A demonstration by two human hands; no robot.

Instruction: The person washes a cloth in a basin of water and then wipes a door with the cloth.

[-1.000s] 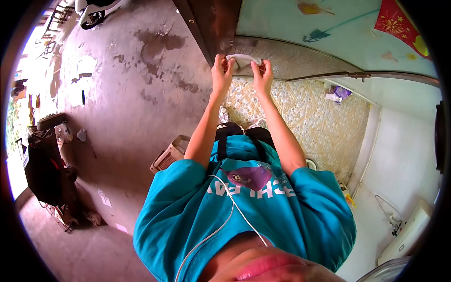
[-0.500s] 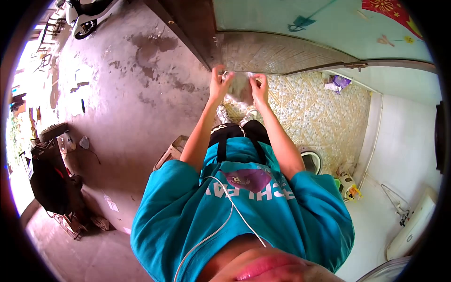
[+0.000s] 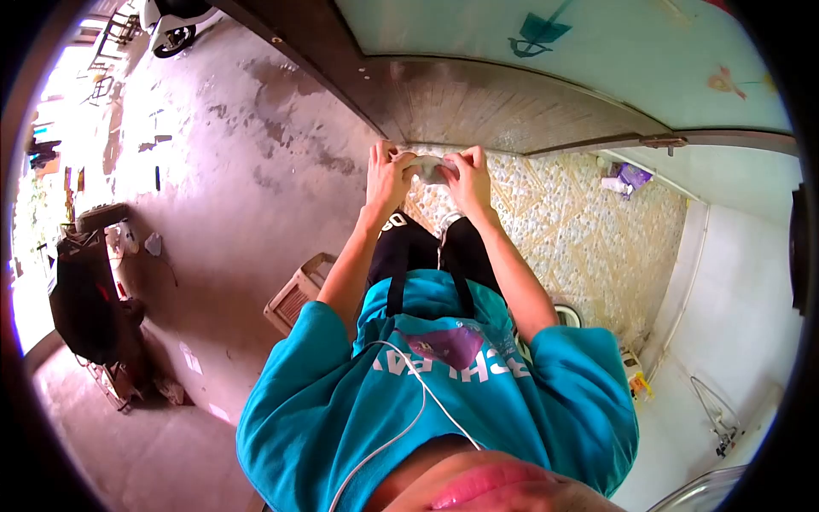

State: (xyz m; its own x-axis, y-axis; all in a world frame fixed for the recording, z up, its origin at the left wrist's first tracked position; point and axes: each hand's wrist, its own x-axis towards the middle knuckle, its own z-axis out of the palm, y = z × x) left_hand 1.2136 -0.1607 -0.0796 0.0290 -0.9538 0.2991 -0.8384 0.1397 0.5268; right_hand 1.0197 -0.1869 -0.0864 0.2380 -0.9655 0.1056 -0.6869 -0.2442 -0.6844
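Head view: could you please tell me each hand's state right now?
Left hand: closed, holding one side of a greyish cloth-like item.
Right hand: closed, holding its other side.

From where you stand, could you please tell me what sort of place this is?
It looks like the entrance to a washroom, perhaps at home: a hose on the white wall and pebble-patterned floor on one side, stained floor with a scooter on the other.

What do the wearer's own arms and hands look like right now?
Loose teal sleeves end near the elbows, leaving both forearms uncovered. The left hand and right hand wear no gloves, and no watch or bracelet shows at the wrists.
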